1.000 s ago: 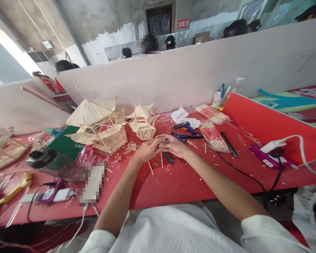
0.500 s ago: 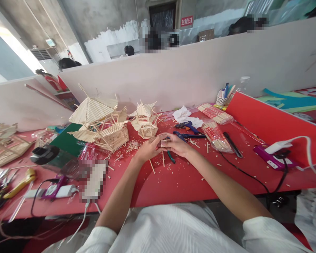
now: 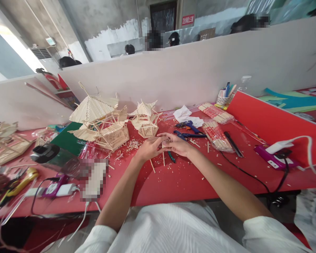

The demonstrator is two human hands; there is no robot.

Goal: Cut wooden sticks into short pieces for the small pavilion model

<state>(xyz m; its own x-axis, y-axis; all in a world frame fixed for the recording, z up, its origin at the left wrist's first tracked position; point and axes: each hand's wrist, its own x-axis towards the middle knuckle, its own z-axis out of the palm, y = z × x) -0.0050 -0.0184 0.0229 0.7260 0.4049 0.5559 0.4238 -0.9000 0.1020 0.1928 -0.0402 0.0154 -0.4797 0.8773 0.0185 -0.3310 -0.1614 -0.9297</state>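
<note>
Pinching small pale wooden piece (image 3: 164,143) between bare left hand (image 3: 149,149) and bare right hand (image 3: 179,144), midway between near and far edges of flat red desk (image 3: 179,188); ideally keeping pressure light and even.

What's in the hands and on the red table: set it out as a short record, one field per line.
Left hand: left hand, fingertips meeting the other's at a small pale piece; grip partly hidden
Right hand: right hand, at the same piece
Models: larger stick pavilion, smaller stick pavilion beyond the hands
Supplies: two wrapped stick packets
Tools: blue-handled tools, green-handled tool
Surface: red table, scattered stick scraps
</note>
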